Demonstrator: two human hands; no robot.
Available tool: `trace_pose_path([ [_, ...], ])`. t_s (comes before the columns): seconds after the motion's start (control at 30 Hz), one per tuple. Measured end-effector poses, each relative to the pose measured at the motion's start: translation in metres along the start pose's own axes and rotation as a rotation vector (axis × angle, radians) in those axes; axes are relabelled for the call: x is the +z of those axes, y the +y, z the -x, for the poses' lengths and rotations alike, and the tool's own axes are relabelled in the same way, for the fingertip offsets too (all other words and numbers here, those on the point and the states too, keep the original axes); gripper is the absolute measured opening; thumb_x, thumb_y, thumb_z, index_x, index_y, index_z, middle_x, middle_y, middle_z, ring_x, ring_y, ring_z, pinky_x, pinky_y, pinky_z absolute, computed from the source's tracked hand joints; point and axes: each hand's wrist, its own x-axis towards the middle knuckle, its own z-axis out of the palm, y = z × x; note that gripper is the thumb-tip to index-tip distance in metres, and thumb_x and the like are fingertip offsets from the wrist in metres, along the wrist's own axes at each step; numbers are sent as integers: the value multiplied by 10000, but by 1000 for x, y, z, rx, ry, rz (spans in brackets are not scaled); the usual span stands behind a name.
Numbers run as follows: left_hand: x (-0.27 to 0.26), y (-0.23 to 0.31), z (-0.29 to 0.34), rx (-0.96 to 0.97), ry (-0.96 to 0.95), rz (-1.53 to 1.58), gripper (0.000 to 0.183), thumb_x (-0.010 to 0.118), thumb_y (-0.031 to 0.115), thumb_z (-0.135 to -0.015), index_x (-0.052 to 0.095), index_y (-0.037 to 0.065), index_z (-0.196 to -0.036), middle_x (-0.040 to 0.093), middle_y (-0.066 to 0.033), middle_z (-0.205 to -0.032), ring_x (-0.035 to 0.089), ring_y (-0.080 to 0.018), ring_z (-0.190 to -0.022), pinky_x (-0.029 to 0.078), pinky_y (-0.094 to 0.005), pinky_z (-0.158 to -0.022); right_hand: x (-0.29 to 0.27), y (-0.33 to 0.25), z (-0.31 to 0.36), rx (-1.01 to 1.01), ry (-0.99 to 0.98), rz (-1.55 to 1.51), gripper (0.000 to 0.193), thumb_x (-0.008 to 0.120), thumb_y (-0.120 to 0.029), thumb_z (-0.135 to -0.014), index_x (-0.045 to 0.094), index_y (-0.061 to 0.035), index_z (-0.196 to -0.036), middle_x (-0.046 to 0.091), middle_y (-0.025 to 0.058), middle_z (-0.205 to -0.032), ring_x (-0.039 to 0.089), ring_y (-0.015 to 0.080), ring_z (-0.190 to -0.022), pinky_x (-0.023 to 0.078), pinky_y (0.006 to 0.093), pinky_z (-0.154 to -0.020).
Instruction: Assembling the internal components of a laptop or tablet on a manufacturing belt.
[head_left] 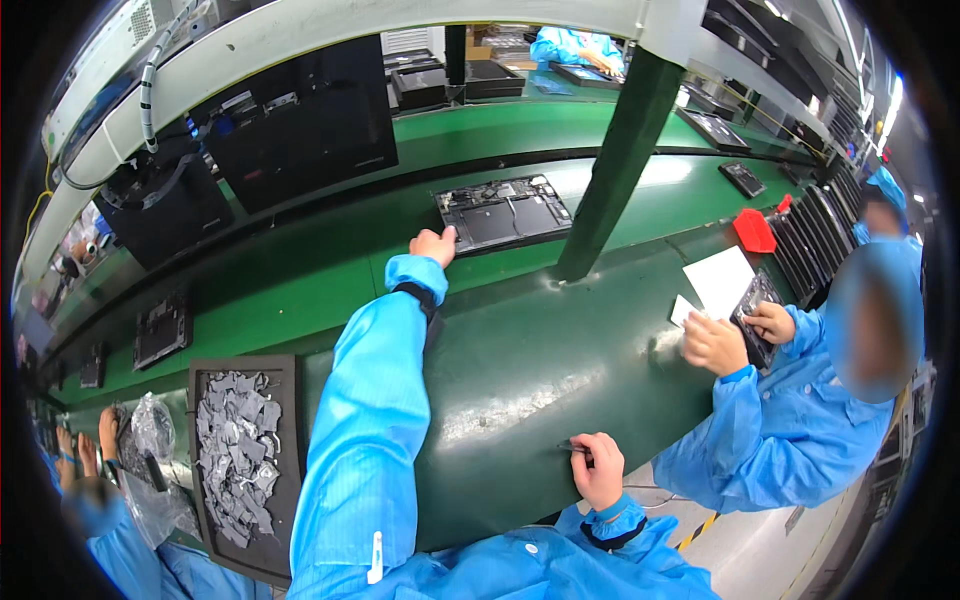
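Laptop base (503,212), opened and dark, lies on the green conveyor belt (300,280) beyond the far edge of our workbench (520,370). Our left hand (434,245) grasps its near left corner. Our right hand (598,470), at the workbench's near edge, is clenched around a slim dark tool (572,447). A tray of grey foil pieces (240,455) sits at the left end.

green post (615,160) hides the opened laptop's (500,212) corner.
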Motion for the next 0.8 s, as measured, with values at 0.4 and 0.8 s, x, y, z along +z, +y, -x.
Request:
trace_pose_path([
  [0.4, 9, 33, 0, -52, 150, 217, 330, 486, 224, -973, 469, -55, -1147, 588, -338, -1149, 644, -490, -981, 558, -537, -820, -2, -4, -15, 124, -31, -58, 191, 630, 58, -714, 645, -23, -886, 568, 84, -714, 552, 219, -600, 456, 308, -538],
  [0.8, -132, -84, 56, 235, 65, 656, 179, 572, 218, -989, 572, 47, -937, 592, -23, -803, 530, -88, -684, 449, -274, -577, -11, 3, -1, 238, 24, -386, 117, 587, 54, -854, 628, 11, -955, 560, 46, -746, 533, 110, -635, 438, 254, -568],
])
